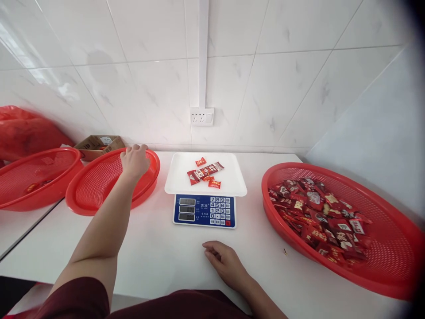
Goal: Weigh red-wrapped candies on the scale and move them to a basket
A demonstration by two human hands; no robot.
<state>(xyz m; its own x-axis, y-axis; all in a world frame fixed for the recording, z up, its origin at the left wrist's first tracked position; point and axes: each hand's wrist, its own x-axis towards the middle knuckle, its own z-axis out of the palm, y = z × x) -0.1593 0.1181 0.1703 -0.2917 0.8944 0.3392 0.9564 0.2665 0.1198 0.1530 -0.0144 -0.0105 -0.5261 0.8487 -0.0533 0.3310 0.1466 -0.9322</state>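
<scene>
White tiled wall, white table. Middle red basket left of scale, long axis slanting away rightward; left hand, nearer, bent over its far-right rim, closure unclear. Right hand half-curled, seemingly unloaded. Long packet on scale tray; right basket holds wrapped sweets.

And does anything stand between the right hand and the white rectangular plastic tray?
Yes, the blue rectangular keypad panel lies between the right hand and the tray; nothing else visible does.

the bare left forearm stretches forward, the bare left hand palm-down; nearer in, the bare right hand is loosely curled.
</scene>
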